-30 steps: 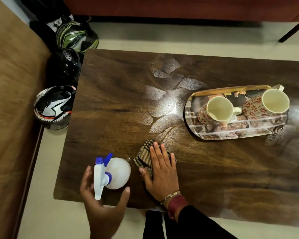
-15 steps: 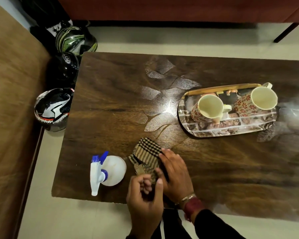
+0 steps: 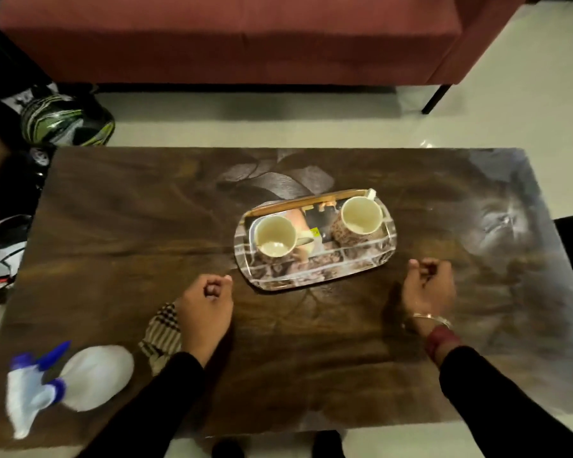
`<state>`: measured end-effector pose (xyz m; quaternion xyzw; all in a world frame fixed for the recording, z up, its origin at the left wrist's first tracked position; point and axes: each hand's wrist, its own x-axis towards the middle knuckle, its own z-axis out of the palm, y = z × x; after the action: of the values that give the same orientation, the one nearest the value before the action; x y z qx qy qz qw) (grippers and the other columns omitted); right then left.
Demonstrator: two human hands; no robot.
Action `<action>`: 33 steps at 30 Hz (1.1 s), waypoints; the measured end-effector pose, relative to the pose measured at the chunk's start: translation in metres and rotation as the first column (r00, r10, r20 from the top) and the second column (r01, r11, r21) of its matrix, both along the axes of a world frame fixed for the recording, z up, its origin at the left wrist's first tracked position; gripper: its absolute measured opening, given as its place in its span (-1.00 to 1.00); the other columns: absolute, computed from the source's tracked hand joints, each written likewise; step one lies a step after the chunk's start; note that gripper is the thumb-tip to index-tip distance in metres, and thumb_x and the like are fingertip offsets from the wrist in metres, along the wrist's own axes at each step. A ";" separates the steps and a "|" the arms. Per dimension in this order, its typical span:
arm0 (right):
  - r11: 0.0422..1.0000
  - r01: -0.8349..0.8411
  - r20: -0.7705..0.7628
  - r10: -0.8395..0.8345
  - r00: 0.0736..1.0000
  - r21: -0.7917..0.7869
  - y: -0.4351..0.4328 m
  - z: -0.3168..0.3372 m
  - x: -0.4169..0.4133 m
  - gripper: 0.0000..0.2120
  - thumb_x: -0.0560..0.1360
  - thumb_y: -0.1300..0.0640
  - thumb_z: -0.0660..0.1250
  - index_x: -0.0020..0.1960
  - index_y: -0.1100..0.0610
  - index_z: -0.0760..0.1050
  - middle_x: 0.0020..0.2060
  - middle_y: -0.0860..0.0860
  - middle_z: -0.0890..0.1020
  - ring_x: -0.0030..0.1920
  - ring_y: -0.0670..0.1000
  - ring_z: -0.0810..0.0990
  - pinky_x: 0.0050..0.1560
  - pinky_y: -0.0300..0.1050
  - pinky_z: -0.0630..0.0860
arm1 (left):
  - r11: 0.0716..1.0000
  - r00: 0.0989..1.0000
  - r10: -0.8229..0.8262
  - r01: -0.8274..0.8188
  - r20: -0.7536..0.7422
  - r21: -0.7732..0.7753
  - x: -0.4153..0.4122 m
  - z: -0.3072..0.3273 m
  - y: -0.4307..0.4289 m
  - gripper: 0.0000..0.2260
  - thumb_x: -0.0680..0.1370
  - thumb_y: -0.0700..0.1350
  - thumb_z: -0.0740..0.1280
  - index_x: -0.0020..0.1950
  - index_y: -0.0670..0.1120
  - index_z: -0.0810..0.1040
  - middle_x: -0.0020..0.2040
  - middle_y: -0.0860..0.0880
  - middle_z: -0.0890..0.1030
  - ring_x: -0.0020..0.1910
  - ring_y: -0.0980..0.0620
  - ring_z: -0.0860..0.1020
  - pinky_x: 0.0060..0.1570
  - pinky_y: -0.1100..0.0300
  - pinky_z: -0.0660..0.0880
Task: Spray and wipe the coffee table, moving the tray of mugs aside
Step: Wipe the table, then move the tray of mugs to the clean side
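The dark wooden coffee table carries an oval patterned tray near its middle, with two patterned mugs on it, one at the left and one at the right. My left hand hovers just off the tray's near left corner, fingers curled, holding nothing. My right hand is off the tray's near right corner, also curled and holding nothing. A checked cloth lies on the table beside my left wrist. The white spray bottle with a blue trigger stands at the near left corner.
A red sofa runs along the far side, with a strip of pale floor between it and the table. Helmets sit on the floor at the left: a green-striped one and a white and black one. A hazy smear covers the table's right end.
My right hand has left the cloth and my left hand has left the spray bottle. Both have moved forward to either side of the tray, and the view has shifted right.
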<state>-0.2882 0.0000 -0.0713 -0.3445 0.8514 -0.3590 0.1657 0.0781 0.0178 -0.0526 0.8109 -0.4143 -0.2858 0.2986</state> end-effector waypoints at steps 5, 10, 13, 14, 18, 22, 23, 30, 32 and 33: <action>0.970 -0.131 0.135 0.104 0.985 0.206 -0.069 -0.007 -0.053 -0.71 0.54 0.05 0.44 0.18 0.19 0.55 -0.19 0.05 0.62 0.01 0.14 0.63 0.01 -0.17 0.37 | 0.953 0.985 0.142 -0.110 -0.095 0.283 -0.001 -0.025 -0.034 -0.79 0.59 0.06 0.42 -0.08 -0.08 0.67 -0.13 -0.09 0.73 -0.03 -0.16 0.69 0.13 -0.05 0.63; 0.912 -0.344 0.272 0.281 0.920 0.222 -0.128 -0.019 -0.057 -0.64 0.55 0.02 0.43 0.28 0.17 0.56 -0.14 -0.01 0.62 0.03 0.08 0.63 0.14 -0.09 0.52 | 0.952 0.948 0.156 -0.069 -0.277 0.298 -0.020 -0.034 -0.050 -0.82 0.65 -0.06 0.37 0.01 -0.16 0.65 -0.06 -0.14 0.72 -0.14 -0.06 0.70 -0.01 0.00 0.69; 0.815 -0.500 0.223 0.451 0.864 0.292 -0.142 -0.026 -0.051 -0.77 0.52 0.12 0.43 0.17 0.11 0.66 -0.14 0.02 0.69 -0.10 0.04 0.66 -0.02 -0.14 0.54 | 0.958 0.910 0.146 -0.033 -0.387 0.285 -0.032 -0.034 -0.050 -0.80 0.64 -0.14 0.39 0.14 -0.28 0.58 -0.12 -0.13 0.64 -0.19 0.06 0.64 -0.29 0.24 0.67; 0.799 -0.514 0.200 0.474 0.858 0.312 -0.144 -0.029 -0.052 -0.80 0.51 0.13 0.43 0.12 0.10 0.68 -0.16 0.02 0.71 -0.15 0.03 0.65 -0.07 -0.19 0.49 | 0.960 0.896 0.163 -0.047 -0.413 0.277 -0.034 -0.035 -0.050 -0.82 0.63 -0.18 0.40 0.14 -0.28 0.57 -0.16 -0.13 0.61 -0.17 0.06 0.63 -0.31 0.26 0.67; 0.773 -0.534 0.210 0.491 0.845 0.342 -0.137 -0.032 -0.058 -0.87 0.52 0.11 0.44 0.04 0.10 0.68 -0.17 0.02 0.72 -0.14 0.05 0.67 -0.09 -0.21 0.47 | 0.965 0.869 0.191 -0.082 -0.457 0.247 -0.035 -0.038 -0.051 -0.96 0.61 -0.29 0.40 0.03 -0.23 0.56 -0.30 -0.06 0.51 -0.18 0.04 0.59 -0.38 0.30 0.65; 0.783 -0.535 0.226 0.485 0.845 0.319 -0.106 -0.033 -0.064 -0.86 0.53 0.15 0.45 -0.21 0.03 0.60 -0.38 -0.10 0.65 -0.33 -0.03 0.61 -0.27 -0.22 0.45 | 0.974 0.902 0.122 -0.028 -0.414 0.226 -0.029 -0.041 -0.048 -0.95 0.61 -0.31 0.40 -0.03 -0.21 0.58 -0.31 -0.06 0.48 -0.25 0.05 0.55 -0.37 0.30 0.65; 0.788 -0.529 0.226 0.480 0.848 0.314 -0.095 -0.033 -0.065 -0.85 0.53 0.16 0.44 -0.22 0.05 0.60 -0.38 -0.07 0.64 -0.34 -0.01 0.59 -0.27 -0.17 0.48 | 0.973 0.914 0.101 -0.008 -0.393 0.230 -0.027 -0.043 -0.047 -0.94 0.60 -0.30 0.41 -0.05 -0.20 0.58 -0.30 -0.06 0.47 -0.26 0.05 0.54 -0.36 0.30 0.66; 0.829 -0.470 0.190 0.431 0.882 0.303 -0.042 -0.039 -0.069 -0.89 0.52 0.19 0.45 -0.16 0.04 0.60 -0.37 -0.06 0.63 -0.36 -0.05 0.54 -0.22 -0.14 0.48 | 0.965 0.920 0.049 0.058 -0.389 0.257 -0.024 -0.046 -0.042 -0.85 0.60 -0.29 0.42 -0.15 -0.13 0.55 -0.43 0.06 0.39 -0.37 0.14 0.48 -0.28 0.24 0.68; 0.838 -0.458 0.155 0.431 0.889 0.297 -0.040 -0.038 -0.068 -0.92 0.50 0.18 0.47 -0.12 0.03 0.63 -0.38 -0.13 0.61 -0.36 -0.13 0.54 -0.28 -0.22 0.41 | 0.965 0.920 0.050 0.056 -0.388 0.258 -0.023 -0.046 -0.041 -0.86 0.59 -0.28 0.43 -0.14 -0.12 0.57 -0.40 0.04 0.41 -0.34 0.12 0.50 -0.27 0.24 0.68; 0.843 -0.450 0.148 0.425 0.893 0.295 -0.040 -0.037 -0.067 -0.94 0.50 0.18 0.47 -0.10 0.03 0.64 -0.38 -0.16 0.60 -0.36 -0.17 0.54 -0.29 -0.25 0.39 | 0.965 0.921 0.057 0.048 -0.384 0.258 -0.024 -0.046 -0.041 -0.88 0.59 -0.28 0.44 -0.12 -0.13 0.59 -0.38 0.03 0.42 -0.32 0.10 0.51 -0.28 0.24 0.68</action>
<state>-0.3553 -0.0402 -0.1080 -0.4840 0.7902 -0.1809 0.3296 0.0544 -0.0233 -0.0985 0.7714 -0.3034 -0.4923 0.2655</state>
